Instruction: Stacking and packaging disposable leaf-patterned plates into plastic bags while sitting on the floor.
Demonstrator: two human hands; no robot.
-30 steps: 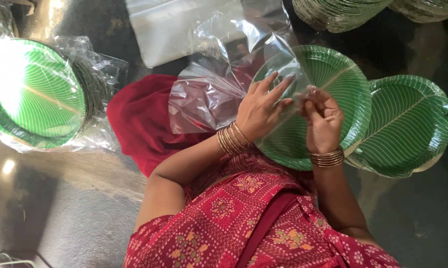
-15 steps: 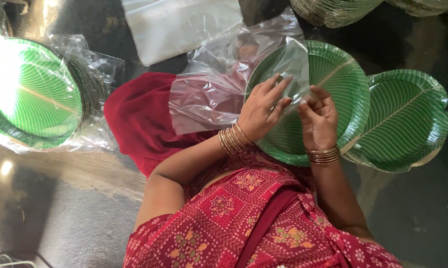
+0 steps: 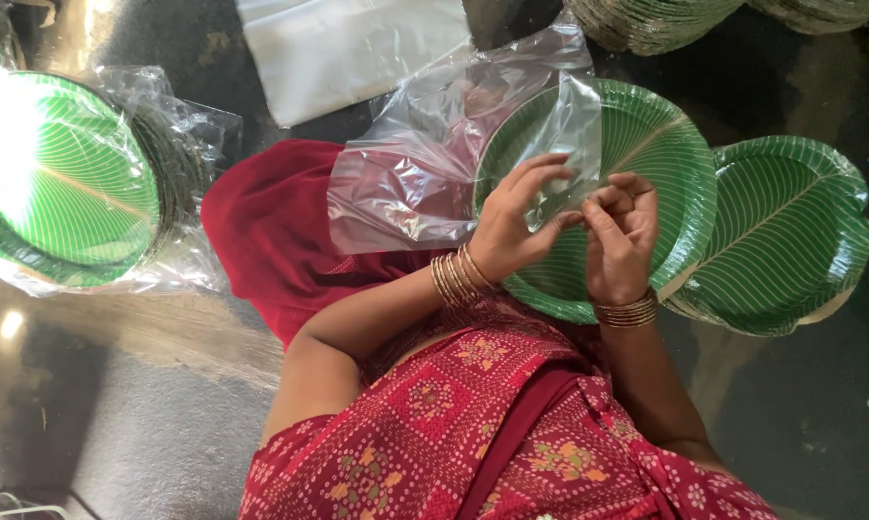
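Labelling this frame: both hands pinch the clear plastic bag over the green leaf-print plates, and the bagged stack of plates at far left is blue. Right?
Not quite. The head view shows the bagged stack of plates is green, not blue. The rest holds: left hand and right hand pinch the clear plastic bag over the green leaf-print plates.

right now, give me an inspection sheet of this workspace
surface: dark floor, glare patches at left
job's things: clear plastic bag over a green leaf-print plate
clutter: bagged plate stack; second plate; flat plastic sheets; plate stacks along the top
grips: left hand and right hand both pinch the bag's edge
cables: nothing seen
surroundings: red cloth under the bag
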